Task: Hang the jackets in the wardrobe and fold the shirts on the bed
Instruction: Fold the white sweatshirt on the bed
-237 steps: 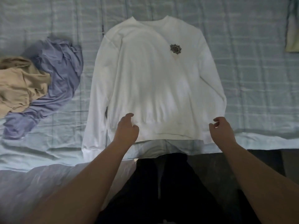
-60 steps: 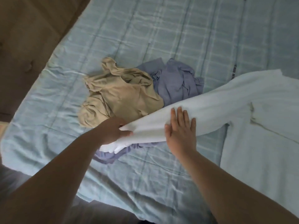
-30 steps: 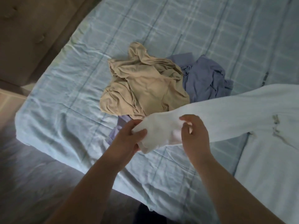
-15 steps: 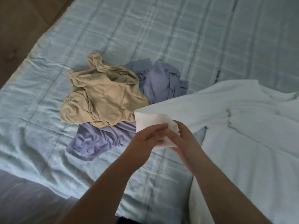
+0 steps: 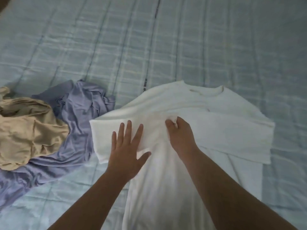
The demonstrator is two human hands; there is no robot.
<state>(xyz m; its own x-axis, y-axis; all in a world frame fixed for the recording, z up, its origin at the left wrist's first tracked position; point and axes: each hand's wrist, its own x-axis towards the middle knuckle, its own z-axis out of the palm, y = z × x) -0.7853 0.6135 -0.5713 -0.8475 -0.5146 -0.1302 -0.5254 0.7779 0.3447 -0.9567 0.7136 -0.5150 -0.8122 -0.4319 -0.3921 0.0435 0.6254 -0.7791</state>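
Setting: home bedroom. Evidence: wide bed under pale blue checked quilted cover; crumpled tan garment, lilac garment, white long-sleeved shirt laid on it.

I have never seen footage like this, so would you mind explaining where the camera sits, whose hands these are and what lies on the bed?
There is no machine here: one camera sits on a person's head and looks down at their own bare hands. A white shirt lies spread on the pale blue checked bed cover, a sleeve folded across its body. The left hand presses flat on that sleeve; the right hand pinches a bit of the shirt's cloth. To the left, a beige garment lies crumpled on a lilac garment.
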